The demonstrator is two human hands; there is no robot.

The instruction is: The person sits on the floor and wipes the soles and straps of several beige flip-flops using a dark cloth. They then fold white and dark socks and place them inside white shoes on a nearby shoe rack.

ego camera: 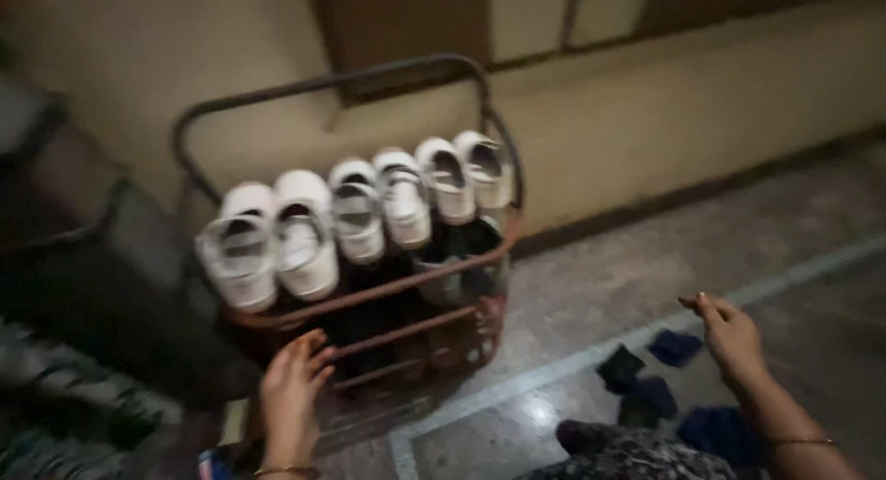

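A metal shoe rack (369, 295) stands at the left of the scene against the far wall, slightly turned. Its bars are rusty brown, with a dark hooped rail rising at the back. It has several tiers. Six white shoes (355, 217) sit in a row on the top tier, toes up and leaning back on the rail, open sides towards the near side. The two at the left are bigger; the rest shrink towards the right. The lower tiers are dark, and what they hold cannot be made out. The picture is blurred.
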